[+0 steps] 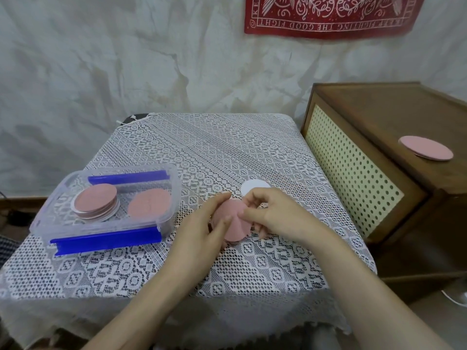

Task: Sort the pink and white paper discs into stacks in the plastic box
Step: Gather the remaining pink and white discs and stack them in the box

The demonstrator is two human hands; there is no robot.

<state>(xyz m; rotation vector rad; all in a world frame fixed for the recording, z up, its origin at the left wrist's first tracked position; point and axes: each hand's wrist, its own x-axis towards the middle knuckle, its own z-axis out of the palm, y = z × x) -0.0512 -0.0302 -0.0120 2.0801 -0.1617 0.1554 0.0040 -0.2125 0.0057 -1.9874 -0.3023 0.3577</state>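
Both hands gripped a pink disc (236, 231): the left hand (207, 224) steadied it while the right hand (274, 217) pinched its edge, probably to separate layers. Just beyond the grip lay a white disc (254, 186) – farther left, the plastic box (43, 218) held two stacks.

Soft, even indoor light, faint shadows, slight blur, wide-angle edge bending.

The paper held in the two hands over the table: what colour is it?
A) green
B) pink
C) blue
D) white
B: the held paper, gripped by the left hand and pinched by the right hand, is pink. A white disc lies on the lace cloth just behind them.
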